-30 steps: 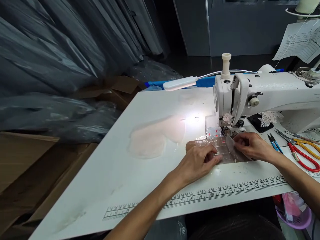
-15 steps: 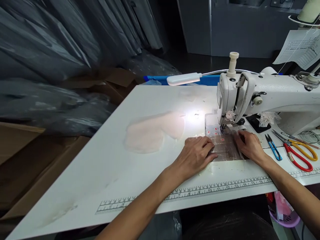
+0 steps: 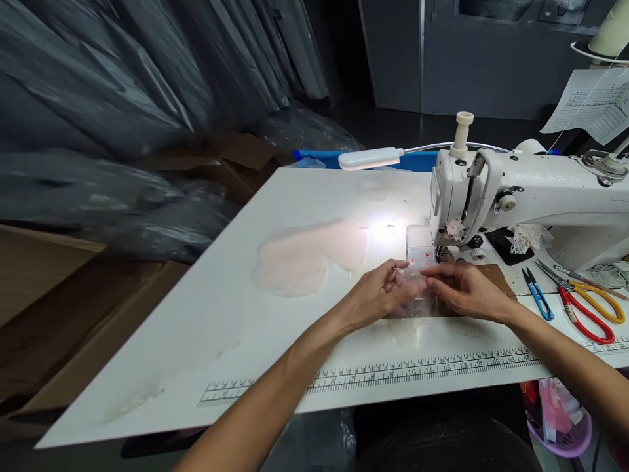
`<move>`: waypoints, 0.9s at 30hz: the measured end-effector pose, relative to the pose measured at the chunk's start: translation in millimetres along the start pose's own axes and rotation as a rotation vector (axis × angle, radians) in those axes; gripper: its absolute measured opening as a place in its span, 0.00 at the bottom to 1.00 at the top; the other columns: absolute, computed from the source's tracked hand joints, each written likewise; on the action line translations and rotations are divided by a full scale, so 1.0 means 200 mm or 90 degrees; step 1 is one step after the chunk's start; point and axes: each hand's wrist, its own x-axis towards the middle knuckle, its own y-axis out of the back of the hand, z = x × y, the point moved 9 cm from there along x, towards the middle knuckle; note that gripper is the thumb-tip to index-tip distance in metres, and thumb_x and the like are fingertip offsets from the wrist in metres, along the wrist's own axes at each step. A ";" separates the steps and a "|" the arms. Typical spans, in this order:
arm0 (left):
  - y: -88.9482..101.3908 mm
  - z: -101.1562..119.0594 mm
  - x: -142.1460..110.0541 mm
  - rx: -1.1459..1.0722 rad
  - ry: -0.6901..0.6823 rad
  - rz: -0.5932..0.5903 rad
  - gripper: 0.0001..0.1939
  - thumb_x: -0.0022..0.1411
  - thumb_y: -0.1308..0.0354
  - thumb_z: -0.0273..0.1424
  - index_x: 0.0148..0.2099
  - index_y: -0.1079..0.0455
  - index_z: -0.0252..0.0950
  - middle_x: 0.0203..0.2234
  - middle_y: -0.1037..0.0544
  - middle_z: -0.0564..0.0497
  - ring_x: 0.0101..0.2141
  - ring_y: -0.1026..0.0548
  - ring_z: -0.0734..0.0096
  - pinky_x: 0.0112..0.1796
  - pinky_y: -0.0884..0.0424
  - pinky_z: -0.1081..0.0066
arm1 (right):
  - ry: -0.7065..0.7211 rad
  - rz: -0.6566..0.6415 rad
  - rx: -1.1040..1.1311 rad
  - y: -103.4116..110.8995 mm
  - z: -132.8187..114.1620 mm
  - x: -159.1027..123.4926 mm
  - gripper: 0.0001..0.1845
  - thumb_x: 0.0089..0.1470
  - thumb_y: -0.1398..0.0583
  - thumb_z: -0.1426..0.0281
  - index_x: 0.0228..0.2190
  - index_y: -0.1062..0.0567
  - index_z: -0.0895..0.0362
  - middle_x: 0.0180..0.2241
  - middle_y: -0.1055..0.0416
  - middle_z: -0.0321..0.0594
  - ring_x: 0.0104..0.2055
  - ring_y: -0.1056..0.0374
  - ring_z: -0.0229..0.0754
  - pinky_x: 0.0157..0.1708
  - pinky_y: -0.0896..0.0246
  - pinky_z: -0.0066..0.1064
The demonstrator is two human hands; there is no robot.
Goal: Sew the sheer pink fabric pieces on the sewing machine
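Observation:
My left hand (image 3: 386, 295) and my right hand (image 3: 466, 292) meet just in front of the needle area of a white sewing machine (image 3: 455, 190). Their fingers are pinched together on a thin clear plastic sheet (image 3: 417, 307), which shines and is partly hidden by the fingers. Small red marks show near the presser foot. Beneath the hands lies a flat brown piece (image 3: 497, 278), its right end showing past my right hand. The fingertips are slightly blurred.
Blue thread snips (image 3: 539, 295) and red-and-yellow-handled scissors (image 3: 584, 298) lie right of my right hand. A lamp (image 3: 371, 159) lights the white table (image 3: 196, 341). A printed ruler (image 3: 393, 373) runs along the front edge. Cardboard boxes (image 3: 118, 314) stand left; a purple basket (image 3: 565, 442) sits below right.
My right hand has moved left to meet my left hand. Both were resting on the sheet and are now pinching it, uncovering the brown piece on the right. The view has shifted slightly.

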 end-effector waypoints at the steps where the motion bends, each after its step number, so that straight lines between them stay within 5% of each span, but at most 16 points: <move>1: 0.00 -0.01 0.00 0.002 0.007 0.010 0.29 0.56 0.35 0.42 0.56 0.37 0.36 0.27 0.25 0.54 0.27 0.23 0.69 0.29 0.22 0.67 | 0.014 0.040 -0.091 0.05 0.01 -0.02 0.18 0.62 0.46 0.63 0.45 0.24 0.60 0.32 0.25 0.41 0.31 0.32 0.37 0.32 0.35 0.30; 4: -0.02 -0.02 -0.01 0.021 0.020 0.019 0.25 0.55 0.37 0.32 0.54 0.36 0.34 0.26 0.26 0.56 0.26 0.23 0.70 0.31 0.21 0.65 | 0.093 0.089 -0.290 0.09 0.02 -0.09 0.19 0.63 0.49 0.68 0.48 0.25 0.60 0.40 0.26 0.47 0.40 0.30 0.42 0.42 0.32 0.36; 7: -0.03 0.00 -0.02 0.075 0.010 0.013 0.22 0.57 0.40 0.30 0.54 0.36 0.33 0.24 0.25 0.55 0.24 0.22 0.70 0.29 0.23 0.67 | 0.166 0.037 -0.457 0.01 0.05 -0.12 0.21 0.62 0.49 0.70 0.55 0.28 0.56 0.48 0.31 0.51 0.50 0.35 0.50 0.49 0.34 0.45; 11: -0.01 0.01 -0.03 0.155 -0.001 0.041 0.24 0.57 0.41 0.32 0.55 0.37 0.34 0.24 0.25 0.56 0.18 0.27 0.73 0.21 0.29 0.71 | 0.148 0.000 -0.608 -0.03 0.10 -0.06 0.24 0.62 0.48 0.71 0.58 0.32 0.52 0.50 0.36 0.53 0.48 0.39 0.54 0.48 0.36 0.52; 15: 0.02 0.01 -0.02 0.166 -0.017 0.079 0.26 0.57 0.41 0.35 0.56 0.39 0.34 0.24 0.25 0.57 0.20 0.27 0.72 0.23 0.28 0.70 | 0.143 -0.002 -0.557 0.02 0.13 0.00 0.25 0.64 0.52 0.70 0.61 0.35 0.54 0.48 0.36 0.52 0.46 0.39 0.51 0.46 0.35 0.48; 20: -0.02 0.04 -0.02 0.187 -0.037 0.009 0.26 0.54 0.42 0.32 0.55 0.37 0.34 0.24 0.26 0.57 0.24 0.28 0.73 0.27 0.31 0.71 | 0.185 0.082 -0.371 0.10 0.14 -0.04 0.24 0.65 0.51 0.67 0.59 0.33 0.57 0.45 0.34 0.50 0.47 0.37 0.47 0.48 0.34 0.43; 27: -0.03 0.05 -0.03 0.239 -0.036 -0.007 0.31 0.53 0.38 0.37 0.58 0.37 0.33 0.26 0.24 0.54 0.25 0.28 0.70 0.25 0.34 0.71 | 0.174 0.030 -0.468 0.02 0.11 -0.05 0.21 0.63 0.48 0.69 0.55 0.27 0.53 0.45 0.33 0.49 0.49 0.39 0.51 0.51 0.39 0.50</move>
